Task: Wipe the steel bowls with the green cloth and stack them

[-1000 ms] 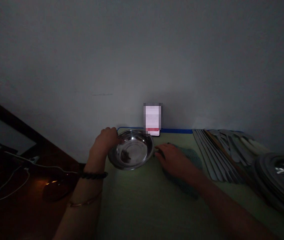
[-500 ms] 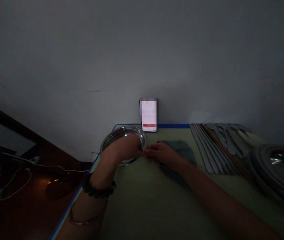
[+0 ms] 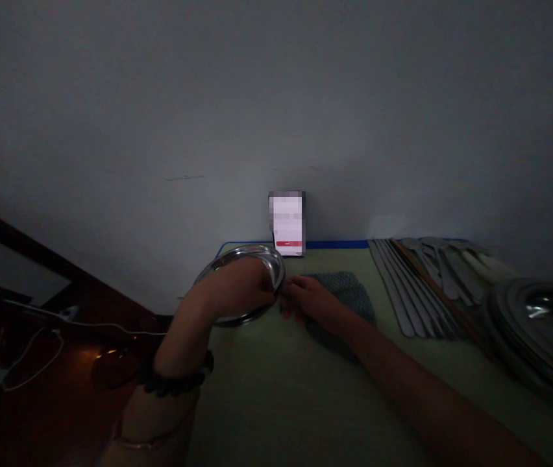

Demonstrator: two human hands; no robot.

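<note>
A round shiny metal dish rests near the table's left edge. Across it reaches my left hand, its fingers bent down at the dish's right side; their tips are hidden, and I cannot tell what they pinch. My right hand is beside the dish's right rim with its fingers curled inward, and anything inside them is hidden. Partly beneath that hand and wrist lies a grey-green cloth. Dark beads circle my left wrist.
A lit phone leans against the wall at the back. To the right, several flat metal utensils lie in a row, with spoons beyond. Stacked metal dishes stand at the far right. White cables hang left of the table.
My left hand has shifted slightly left, opening a small gap between the two hands. The cloth sits slightly further left. The dish has hardly moved.
</note>
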